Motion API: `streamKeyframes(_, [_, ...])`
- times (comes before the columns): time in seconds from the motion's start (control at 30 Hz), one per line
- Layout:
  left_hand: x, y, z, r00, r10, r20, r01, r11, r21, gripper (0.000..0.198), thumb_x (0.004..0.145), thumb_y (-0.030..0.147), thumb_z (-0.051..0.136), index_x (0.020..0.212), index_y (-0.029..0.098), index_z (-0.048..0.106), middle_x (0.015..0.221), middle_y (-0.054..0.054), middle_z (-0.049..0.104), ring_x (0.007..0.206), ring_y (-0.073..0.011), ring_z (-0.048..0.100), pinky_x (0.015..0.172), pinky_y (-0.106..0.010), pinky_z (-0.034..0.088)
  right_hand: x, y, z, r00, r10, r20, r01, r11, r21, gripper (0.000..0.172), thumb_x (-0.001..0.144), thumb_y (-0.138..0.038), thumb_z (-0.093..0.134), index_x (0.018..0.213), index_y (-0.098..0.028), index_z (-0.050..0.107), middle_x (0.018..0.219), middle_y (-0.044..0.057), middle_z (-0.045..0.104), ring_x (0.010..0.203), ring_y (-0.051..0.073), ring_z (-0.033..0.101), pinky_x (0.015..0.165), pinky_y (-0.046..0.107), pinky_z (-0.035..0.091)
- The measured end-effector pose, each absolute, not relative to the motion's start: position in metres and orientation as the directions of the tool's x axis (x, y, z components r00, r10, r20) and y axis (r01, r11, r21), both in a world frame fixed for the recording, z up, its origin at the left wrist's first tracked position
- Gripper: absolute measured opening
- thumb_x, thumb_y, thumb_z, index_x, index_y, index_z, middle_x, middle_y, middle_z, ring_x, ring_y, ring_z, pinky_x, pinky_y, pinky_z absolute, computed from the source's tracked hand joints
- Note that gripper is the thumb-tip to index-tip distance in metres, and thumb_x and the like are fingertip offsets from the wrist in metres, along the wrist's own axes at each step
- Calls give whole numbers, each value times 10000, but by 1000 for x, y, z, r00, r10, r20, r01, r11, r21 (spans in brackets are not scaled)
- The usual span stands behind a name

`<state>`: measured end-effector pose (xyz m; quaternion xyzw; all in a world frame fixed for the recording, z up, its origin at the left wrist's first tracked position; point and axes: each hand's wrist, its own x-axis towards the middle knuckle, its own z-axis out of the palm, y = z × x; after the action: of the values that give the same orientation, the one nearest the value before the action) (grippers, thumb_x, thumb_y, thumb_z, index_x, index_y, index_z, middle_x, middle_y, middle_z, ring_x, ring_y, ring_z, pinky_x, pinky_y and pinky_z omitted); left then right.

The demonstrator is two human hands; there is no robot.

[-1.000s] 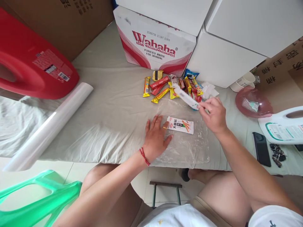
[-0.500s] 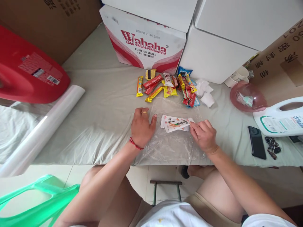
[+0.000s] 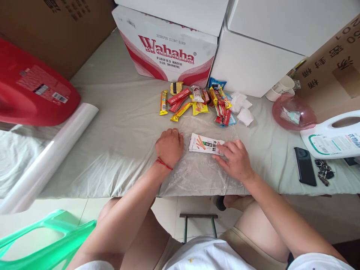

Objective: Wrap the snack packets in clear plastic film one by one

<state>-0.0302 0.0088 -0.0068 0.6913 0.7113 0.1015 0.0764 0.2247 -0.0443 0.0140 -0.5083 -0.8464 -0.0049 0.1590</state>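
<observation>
A small stack of white snack packets (image 3: pixel 206 144) with printed food sticks lies on a sheet of clear plastic (image 3: pixel 197 170) in front of me. My right hand (image 3: pixel 235 159) touches the right end of the stack, fingers apart and fingertips resting on the top packet. Left of the packets, my left hand (image 3: pixel 169 145) rests on the cloth with its fingers curled in, a red cord around the wrist; nothing shows in it. Behind them sits a pile of wrapped snacks, among them red bars (image 3: pixel 179 96), a yellow packet (image 3: pixel 199 108) and a yellow-orange bar (image 3: pixel 163 102).
White tissues (image 3: pixel 242 108) lie right of the snacks. A Wahaha carton (image 3: pixel 168 48) stands at the back. To the right are a pink bowl (image 3: pixel 294 112), a white jug (image 3: pixel 332 137), a phone (image 3: pixel 305 167) and keys (image 3: pixel 324 171). A plastic roll (image 3: pixel 56 150) and red jug (image 3: pixel 36 82) stand left.
The overlapping packets are now lined up in a neat stack. My right hand has loosened its pinch and spread its fingers over the stack's end. My left fingers have curled in.
</observation>
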Motion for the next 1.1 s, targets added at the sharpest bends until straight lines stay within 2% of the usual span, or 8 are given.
streamKeyframes(0.13, [-30,7,-6,-16,1000,-3,981,16,194,371,1051,290,352,1135,147,683,1123,-178,718,1082,-339,671,745,-396,500,199,-18,24,-485,866,125,844,501,-195,558,968,-473,704,1444,-199,606,1368,150,647,1254,351,493,1032,493,415])
streamKeyframes(0.23, [-29,5,-2,-16,999,-30,984,21,175,382,1056,287,337,1154,153,680,1139,-173,717,1100,-331,669,765,-397,505,182,-1,25,-518,855,-13,837,504,-213,615,927,-435,769,1455,-179,584,1373,147,658,1335,371,457,1084,508,383])
streamKeyframes(0.33, [-29,6,1,-20,999,-45,984,28,175,387,1062,289,330,1162,154,678,1145,-175,719,1100,-334,681,761,-399,509,176,5,24,-503,862,-66,852,481,-205,603,917,-388,788,1445,-175,589,1333,149,682,1323,377,469,1058,508,389])
streamKeyframes(0.5, [-29,9,4,-82,988,-127,982,102,159,394,1082,326,319,1246,165,639,1128,-171,746,925,-333,748,674,-387,494,183,0,23,-534,845,-24,826,516,-226,575,910,-348,802,1424,-179,608,1299,138,698,1294,360,489,1050,487,384])
streamKeyframes(0.73, [-27,9,3,-85,985,-150,987,104,125,359,1084,319,338,1246,178,625,1063,-181,774,942,-352,774,661,-364,500,192,-7,17,-544,839,16,814,532,-232,576,908,-370,805,1411,-157,621,1316,164,691,1291,356,504,1070,497,390])
streamKeyframes(0.93, [-28,10,2,-92,986,-138,986,109,122,342,1080,304,347,1226,177,629,1043,-176,777,922,-345,776,655,-353,498,194,-10,14,-593,803,49,779,589,-217,537,920,-302,773,1407,-135,620,1300,183,690,1292,360,504,1091,527,403])
streamKeyframes(1.03, [-29,9,0,-103,987,-121,980,121,156,344,1079,326,362,1224,179,637,1004,-161,774,890,-348,769,660,-368,501,197,-9,10,-604,793,79,757,602,-254,546,933,-360,764,1418,-158,615,1348,173,676,1318,362,503,1118,545,404])
streamKeyframes(1.1, [-30,9,-3,-125,990,-65,966,137,220,357,1077,353,377,1235,169,639,1043,-161,762,852,-342,757,654,-386,504,202,-9,9,-595,791,141,736,607,-299,576,953,-437,736,1443,-167,596,1432,181,630,1346,365,498,1130,558,412])
